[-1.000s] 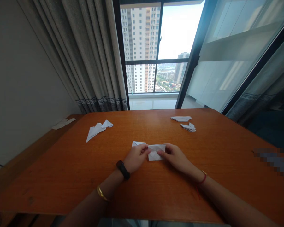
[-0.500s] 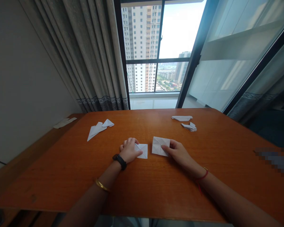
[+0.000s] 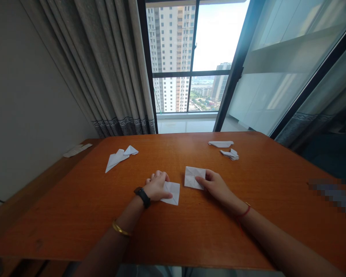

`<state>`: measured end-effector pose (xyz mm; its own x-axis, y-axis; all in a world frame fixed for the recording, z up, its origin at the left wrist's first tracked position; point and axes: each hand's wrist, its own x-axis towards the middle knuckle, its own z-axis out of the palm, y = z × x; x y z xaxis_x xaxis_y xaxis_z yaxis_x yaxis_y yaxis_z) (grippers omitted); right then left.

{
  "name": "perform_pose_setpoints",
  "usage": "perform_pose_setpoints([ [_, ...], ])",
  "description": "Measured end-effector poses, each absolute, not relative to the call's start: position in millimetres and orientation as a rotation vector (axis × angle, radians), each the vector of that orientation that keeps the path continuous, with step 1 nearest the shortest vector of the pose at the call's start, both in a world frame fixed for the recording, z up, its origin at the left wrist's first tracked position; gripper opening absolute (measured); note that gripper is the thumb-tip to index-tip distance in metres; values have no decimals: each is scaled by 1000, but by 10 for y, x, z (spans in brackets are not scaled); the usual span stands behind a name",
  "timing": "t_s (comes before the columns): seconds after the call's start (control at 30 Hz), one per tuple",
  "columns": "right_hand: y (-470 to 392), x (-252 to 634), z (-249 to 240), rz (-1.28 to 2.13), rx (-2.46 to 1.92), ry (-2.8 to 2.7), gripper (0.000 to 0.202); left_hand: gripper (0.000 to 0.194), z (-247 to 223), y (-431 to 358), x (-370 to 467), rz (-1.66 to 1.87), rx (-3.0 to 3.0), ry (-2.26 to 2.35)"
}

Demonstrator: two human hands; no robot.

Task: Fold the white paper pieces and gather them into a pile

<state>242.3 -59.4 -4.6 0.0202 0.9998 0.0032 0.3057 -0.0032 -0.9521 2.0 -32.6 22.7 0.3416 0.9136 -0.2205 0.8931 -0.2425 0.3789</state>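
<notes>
Near the middle of the orange-brown table (image 3: 161, 234), my left hand (image 3: 158, 187) grips a small folded white paper (image 3: 173, 191), thumb on top and fingers curled at its far left edge. To its right, my right hand (image 3: 215, 184) pinches a second folded white paper square (image 3: 191, 177) by its right side, with the thumb over its creased face. A narrow gap separates the two papers. The fingertips under each paper are hidden.
Folded white papers (image 3: 115, 159) lie at the table's back left. A flat folded paper (image 3: 220, 144) and a crumpled-looking one (image 3: 231, 154) lie at the back right. Beyond stand a grey curtain (image 3: 115, 69) and a window. A blurred patch covers something at the right edge.
The paper in my left hand has come slightly nearer and shows a larger, more tilted face. My right hand and its paper have hardly moved.
</notes>
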Motion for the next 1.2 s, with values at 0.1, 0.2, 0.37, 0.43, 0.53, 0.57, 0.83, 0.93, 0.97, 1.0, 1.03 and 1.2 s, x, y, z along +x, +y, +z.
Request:
perform_pose_setpoints([
  [0.1, -470, 2357, -42, 960, -1481, -1451, 23, 45, 253, -328, -4, 157, 2096, 1481],
  [0.2, -375, 2249, -41, 912, -1463, -1511, 19, 45, 229, -308, -34, 349, 1934, 1225],
  [0.37, -471, 2130, -53, 1150, -1354, -1552, 19, 59, 172, -313, 23, 605, 1534, 759],
  [0.43, -551, 2122, -41, 1263, -1295, -1564, 20, 64, 158, -344, 80, 734, 1552, 739],
  [0.53, -631, 2127, 2, 1338, -1237, -1570, 22, 67, 144, -400, 159, 870, 1769, 898],
  [0.57, -643, 2127, 19, 1354, -1228, -1570, 23, 66, 139, -416, 179, 895, 1845, 960],
  [0.83, -696, 2128, 54, 1374, -1139, -1637, 22, 75, -55, -422, 272, 952, 1874, 1014],
  [0.93, -722, 2115, 45, 1241, -1089, -1730, 30, 82, -112, -436, 308, 1008, 1797, 956],
  [0.97, -725, 2110, 47, 1176, -1077, -1764, 30, 82, -112, -448, 320, 1028, 1795, 953],
  [1.0, -725, 2106, 52, 1114, -1073, -1793, 27, 83, -104, -463, 331, 1045, 1802, 959],
  [1.03, -723, 2105, 58, 1059, -1082, -1815, 23, 84, -90, -476, 339, 1051, 1813, 969],
  [1.2, -686, 2140, 74, 795, -1213, -1875, 15, 101, -10, -479, 300, 966, 1843, 970],
])
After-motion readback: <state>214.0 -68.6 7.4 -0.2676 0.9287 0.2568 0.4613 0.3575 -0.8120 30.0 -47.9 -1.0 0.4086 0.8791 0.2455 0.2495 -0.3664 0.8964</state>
